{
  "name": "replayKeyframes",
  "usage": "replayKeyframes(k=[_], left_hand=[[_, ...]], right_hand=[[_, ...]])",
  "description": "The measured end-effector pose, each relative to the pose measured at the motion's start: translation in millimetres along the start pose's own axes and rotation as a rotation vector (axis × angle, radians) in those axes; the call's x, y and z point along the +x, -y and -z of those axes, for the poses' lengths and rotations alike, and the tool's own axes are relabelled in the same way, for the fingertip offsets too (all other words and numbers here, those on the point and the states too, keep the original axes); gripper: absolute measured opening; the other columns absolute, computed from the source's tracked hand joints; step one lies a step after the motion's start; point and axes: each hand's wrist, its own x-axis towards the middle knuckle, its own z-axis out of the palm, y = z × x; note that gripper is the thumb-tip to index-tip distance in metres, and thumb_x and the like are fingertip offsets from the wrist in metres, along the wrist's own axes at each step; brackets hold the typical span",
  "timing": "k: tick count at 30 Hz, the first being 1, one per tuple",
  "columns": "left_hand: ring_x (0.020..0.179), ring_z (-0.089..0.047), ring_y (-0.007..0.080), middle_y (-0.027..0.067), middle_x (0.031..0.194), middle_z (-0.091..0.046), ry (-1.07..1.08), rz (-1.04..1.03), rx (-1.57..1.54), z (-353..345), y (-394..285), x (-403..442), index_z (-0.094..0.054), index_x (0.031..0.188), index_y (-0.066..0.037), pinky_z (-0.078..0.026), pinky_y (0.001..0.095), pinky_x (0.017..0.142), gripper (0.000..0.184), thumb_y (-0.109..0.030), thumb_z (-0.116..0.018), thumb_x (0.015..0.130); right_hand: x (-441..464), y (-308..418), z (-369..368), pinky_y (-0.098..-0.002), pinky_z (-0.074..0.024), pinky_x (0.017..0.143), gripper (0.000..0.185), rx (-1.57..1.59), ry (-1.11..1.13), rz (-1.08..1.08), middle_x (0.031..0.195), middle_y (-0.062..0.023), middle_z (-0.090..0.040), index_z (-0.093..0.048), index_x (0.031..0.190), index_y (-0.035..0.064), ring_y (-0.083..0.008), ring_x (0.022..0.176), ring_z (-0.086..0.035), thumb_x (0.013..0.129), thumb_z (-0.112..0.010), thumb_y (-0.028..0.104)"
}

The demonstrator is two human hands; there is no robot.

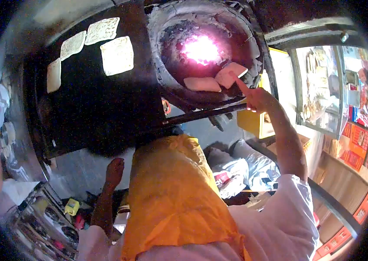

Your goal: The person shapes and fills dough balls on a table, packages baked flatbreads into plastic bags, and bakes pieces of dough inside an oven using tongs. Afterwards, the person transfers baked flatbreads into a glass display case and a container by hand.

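Note:
My right hand (pixel 260 99) reaches over the rim of a round oven (pixel 166 82), its index finger stretched out and the other fingers curled. The fingertip meets a flatbread (pixel 231 75) at the near right inside wall. Beside that piece lies another flatbread (pixel 202 84), further left along the wall. Low in front of the dark counter, my left hand (pixel 115 170) hangs with its fingers curled closed, and nothing shows in it.
Coals glow (pixel 200 50) inside the oven. Several flatbreads (pixel 117 55) lie on the dark counter (pixel 92 100) to the left. A metal bar (pixel 205 114) runs along the oven's front. White bags (pixel 255 165) sit below, and a glass display case (pixel 321 87) stands right. Another person's sleeve (pixel 8 198) shows at far left.

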Motion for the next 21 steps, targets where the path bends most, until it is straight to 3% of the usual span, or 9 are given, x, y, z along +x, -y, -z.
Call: replayKeyframes(k=[3,6,7,10,12,13,17,19,21], left_hand=[[0.079,-0.059,0.0204,0.0081,0.094,-0.063,0.005,0.081,-0.23,-12.1,13.4,-13.0,-0.064,0.112,-0.002,-0.049,0.0314,0.071,0.021,-0.017,-0.059,0.098],[0.077,-0.056,0.013,0.0022,0.09,-0.059,-0.028,0.45,-0.917,-27.0,26.4,-25.2,-0.064,0.107,-0.001,-0.047,0.0266,0.069,0.02,-0.017,-0.061,0.097],[0.077,-0.056,0.013,0.0022,0.09,-0.059,-0.031,0.45,-0.919,-39.4,51.8,-29.1,-0.064,0.107,-0.001,-0.047,0.0266,0.069,0.02,-0.017,-0.061,0.097],[0.08,-0.056,0.0113,0.0012,0.092,-0.06,0.061,0.562,-1.238,-43.3,99.4,-32.2,-0.063,0.108,0.0,-0.047,0.0258,0.072,0.024,-0.02,-0.061,0.096],[0.083,-0.057,0.0115,0.0014,0.095,-0.062,0.169,0.315,-0.465,0.3,41.3,-9.5,-0.063,0.11,0.0,-0.048,0.0256,0.073,0.027,-0.023,-0.06,0.096],[0.083,-0.057,0.0115,0.0014,0.095,-0.062,0.151,0.321,-0.468,-0.7,42.9,-6.9,-0.063,0.11,0.0,-0.048,0.0256,0.073,0.027,-0.023,-0.06,0.096],[0.084,-0.06,0.0143,0.0048,0.097,-0.065,-0.108,0.394,-1.293,-18.8,80.2,8.2,-0.064,0.112,-0.003,-0.051,0.0285,0.073,0.028,-0.024,-0.062,0.094],[0.084,-0.061,0.0156,0.0058,0.098,-0.066,-0.129,0.447,-1.359,-2.6,79.4,14.5,-0.065,0.112,-0.003,-0.053,0.0302,0.074,0.027,-0.023,-0.063,0.094],[0.085,-0.062,0.0169,0.0064,0.098,-0.066,-0.113,0.401,-0.881,41.6,41.9,20.2,-0.065,0.113,-0.003,-0.054,0.0328,0.076,0.027,-0.023,-0.064,0.094]], right_hand=[[12.7,-20.5,-4.9,-0.0481,-0.0578,0.065,0.119,-0.052,-0.017,0.069,0.087,-0.0237,-0.07,0.004,0.156,0.0091,-0.0428,0.075,-0.069,0.072,-0.08,0.018],[1.2,-35.0,-17.4,-0.043,-0.0567,0.056,0.116,0.399,0.104,-0.122,0.076,-0.0203,-0.069,0.004,0.157,0.0111,-0.0342,0.061,-0.068,0.073,-0.077,0.01],[-5.7,-39.3,-22.1,-0.0411,-0.0561,0.053,0.115,0.552,0.107,-0.183,0.071,-0.0187,-0.069,0.004,0.157,0.0118,-0.0309,0.056,-0.067,0.073,-0.075,0.007],[-51.1,-18.6,-37.2,-0.0382,-0.0564,0.058,0.095,1.051,-0.038,-0.31,0.082,-0.0143,-0.066,-0.013,0.15,0.0097,-0.0257,0.065,-0.065,0.078,-0.075,0.016],[-68.5,23.4,-47.1,-0.0363,-0.0566,0.061,0.083,1.337,-0.145,-0.3,0.089,-0.0114,-0.065,-0.024,0.146,0.0083,-0.0222,0.071,-0.064,0.081,-0.074,0.023],[-70.5,51.3,-51.6,-0.0353,-0.0567,0.063,0.078,1.452,-0.165,-0.273,0.092,-0.0099,-0.064,-0.03,0.144,0.0076,-0.0204,0.074,-0.064,0.083,-0.074,0.026],[-20.4,191.8,-51.1,-0.0315,-0.0571,0.07,0.061,1.651,0.018,-0.108,0.106,-0.004,-0.061,-0.052,0.135,0.0048,-0.0134,0.086,-0.062,0.09,-0.073,0.038],[29.9,256.2,-31.5,-0.0295,-0.0553,0.07,0.053,1.642,0.122,-0.106,0.09,-0.0018,-0.06,-0.06,0.125,0.0037,-0.0111,0.083,-0.059,0.09,-0.072,0.042],[81.4,298.0,-30.0,-0.0308,-0.0527,0.06,0.049,1.552,-0.096,-0.011,0.081,-0.0021,-0.06,-0.062,0.113,0.0042,-0.0127,0.069,-0.059,0.093,-0.065,0.049]])
